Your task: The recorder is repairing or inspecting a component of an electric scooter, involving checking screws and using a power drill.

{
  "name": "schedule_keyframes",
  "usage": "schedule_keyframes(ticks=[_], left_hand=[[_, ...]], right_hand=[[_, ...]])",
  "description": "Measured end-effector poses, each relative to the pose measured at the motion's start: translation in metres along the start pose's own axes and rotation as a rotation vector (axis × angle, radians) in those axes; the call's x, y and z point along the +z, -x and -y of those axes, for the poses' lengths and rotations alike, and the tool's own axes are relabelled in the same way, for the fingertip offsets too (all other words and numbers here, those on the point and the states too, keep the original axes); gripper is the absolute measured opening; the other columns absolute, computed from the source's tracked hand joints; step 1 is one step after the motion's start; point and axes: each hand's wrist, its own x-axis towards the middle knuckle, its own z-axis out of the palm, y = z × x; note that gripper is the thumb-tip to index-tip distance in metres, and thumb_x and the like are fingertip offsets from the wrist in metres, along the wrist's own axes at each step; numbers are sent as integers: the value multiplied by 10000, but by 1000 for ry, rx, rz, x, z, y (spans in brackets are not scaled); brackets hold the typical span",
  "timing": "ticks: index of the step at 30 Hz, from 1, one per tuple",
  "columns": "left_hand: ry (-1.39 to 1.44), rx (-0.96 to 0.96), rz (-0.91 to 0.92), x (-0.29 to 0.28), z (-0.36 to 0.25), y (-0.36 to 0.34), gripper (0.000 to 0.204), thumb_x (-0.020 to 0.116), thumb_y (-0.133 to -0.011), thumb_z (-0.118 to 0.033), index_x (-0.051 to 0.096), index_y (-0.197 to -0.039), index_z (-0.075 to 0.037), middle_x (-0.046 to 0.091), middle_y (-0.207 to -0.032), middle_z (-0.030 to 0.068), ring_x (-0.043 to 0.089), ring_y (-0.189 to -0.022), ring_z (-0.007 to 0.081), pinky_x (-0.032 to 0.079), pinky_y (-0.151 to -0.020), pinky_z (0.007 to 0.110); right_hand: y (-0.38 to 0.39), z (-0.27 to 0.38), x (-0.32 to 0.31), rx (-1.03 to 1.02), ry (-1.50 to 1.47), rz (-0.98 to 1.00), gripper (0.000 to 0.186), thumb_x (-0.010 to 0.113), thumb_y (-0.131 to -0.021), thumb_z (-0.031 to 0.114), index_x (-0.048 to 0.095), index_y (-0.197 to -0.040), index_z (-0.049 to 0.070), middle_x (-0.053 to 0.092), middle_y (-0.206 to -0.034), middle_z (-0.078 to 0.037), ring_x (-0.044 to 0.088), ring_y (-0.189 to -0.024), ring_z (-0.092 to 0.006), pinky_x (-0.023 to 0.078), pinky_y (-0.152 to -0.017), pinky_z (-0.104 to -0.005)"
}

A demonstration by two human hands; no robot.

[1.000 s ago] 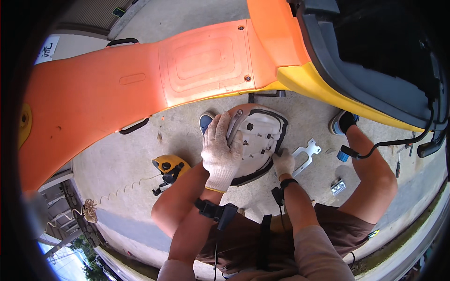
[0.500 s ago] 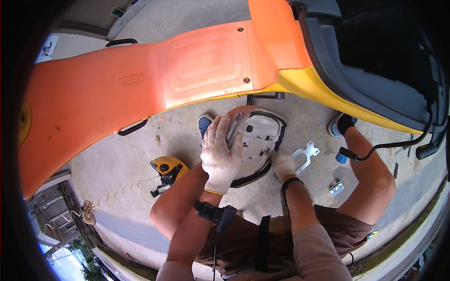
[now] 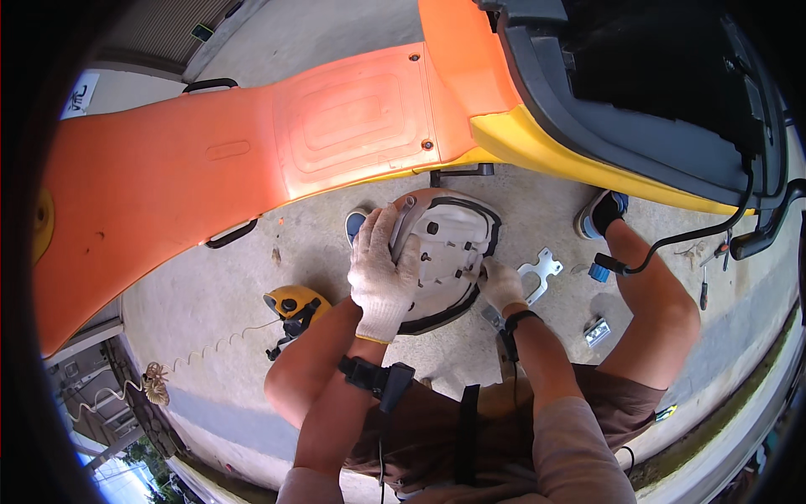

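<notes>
A rounded orange-topped part (image 3: 437, 286) with a pale underside, dark rim, metal tube and small bolts lies between my legs. My gloved left hand (image 3: 382, 281) rests over its left side and tube, fingers stretched out close together. My gloved right hand (image 3: 501, 286) is at its right rim, fingers curled; what the fingertips hold is hidden. A silver bracket plate (image 3: 541, 267) lies just right of that hand.
A large orange and yellow moulded body (image 3: 168, 193) with a dark cavity (image 3: 646, 76) spans the upper view. A yellow-black tool (image 3: 298, 311) with a coiled hose lies left. A silver metal block (image 3: 596, 332), a blue-capped cable end (image 3: 604, 269) and hand tools (image 3: 704, 290) lie right.
The view has shifted slightly, so most things sit a little further left. My right hand has edged up along the part's rim; my left hand stays on it.
</notes>
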Motion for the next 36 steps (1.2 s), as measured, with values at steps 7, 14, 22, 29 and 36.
schedule_keyframes(ticks=[7, 14, 22, 29, 36], left_hand=[[-33, 9, 1, -2, -6, 5, 524, 643, -883, -250, 535, -1373, -96, 528, -1389, 195, 505, -1289, 366, 428, -1073, 414], [15, 50, -23, -2, -10, 7, 549, 649, -877, -304, 541, -1388, -138, 531, -1389, 192, 512, -1275, 364, 419, -1072, 421], [7, 110, 12, -1, -16, 14, 504, 599, -917, -310, 545, -1384, -127, 531, -1370, 144, 490, -1262, 367, 369, -1081, 456], [106, 128, -30, 2, -23, 16, 435, 536, -945, -280, 569, -1349, -121, 559, -1325, 138, 504, -1242, 355, 375, -1072, 456], [158, 149, -42, 2, -26, 15, 411, 520, -950, -275, 587, -1319, -105, 572, -1313, 131, 511, -1239, 357, 379, -1069, 457]], right_hand=[[18, 21, -26, 106, -279, -55, 452, 776, -764, 449, 721, -914, 26, 708, -844, -182, 685, -819, -357, 540, -759, -418], [44, 64, -44, 263, -997, -6, 369, 716, -829, 117, 646, -1123, -95, 717, -914, -104, 668, -770, -129, 541, -685, -258], [67, 132, -73, 111, -1114, -316, 367, 689, -891, 106, 631, -1210, -67, 720, -1061, -142, 691, -855, -163, 552, -787, -272], [78, 152, -81, 138, -818, -375, 313, 645, -898, 228, 690, -1184, 108, 716, -1113, -141, 705, -1008, -264, 531, -905, -338], [84, 153, -84, 139, -656, -420, 291, 632, -914, 169, 683, -1170, 39, 726, -1092, -138, 709, -991, -248, 530, -907, -333]])
